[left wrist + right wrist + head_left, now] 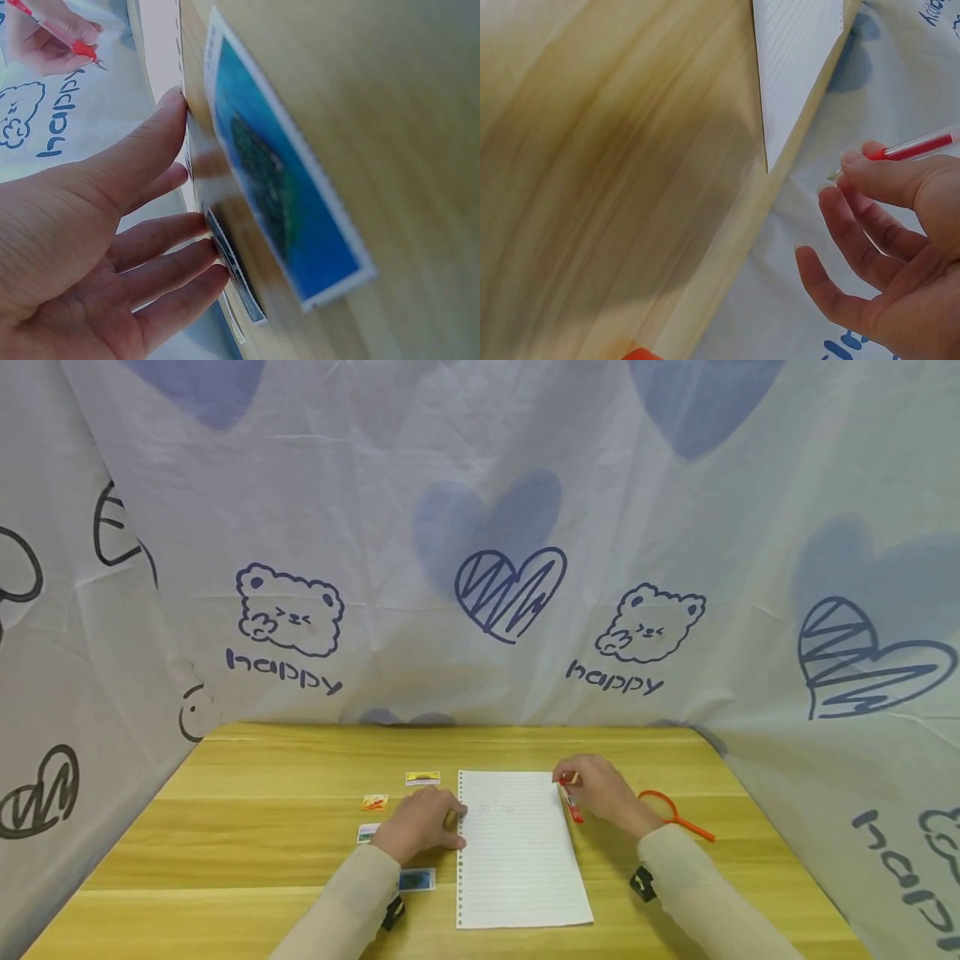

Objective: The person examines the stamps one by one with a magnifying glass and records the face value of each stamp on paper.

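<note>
A lined white sheet (517, 852) lies on the wooden table (247, 802) in the head view. My left hand (448, 823) rests at the sheet's left edge, its straight fingertips (206, 223) pressing on the table and touching a small picture card (238, 279). A blue picture card (289, 206) lies close to the wrist. My right hand (576, 787) pinches a red pen (572, 803) between thumb and fingers at the sheet's upper right edge. In the right wrist view the red pen (915, 145) sits in the pinching right hand (846, 171), lifted off the table, with the sheet's corner (791, 67) nearby.
Small picture cards lie left of the sheet: one at the top (422, 778), an orange one (374, 802), one by the left hand (367, 832), a blue one (416, 880). An orange looped tool (675, 814) lies right of the right hand. A printed cloth (480, 568) surrounds the table.
</note>
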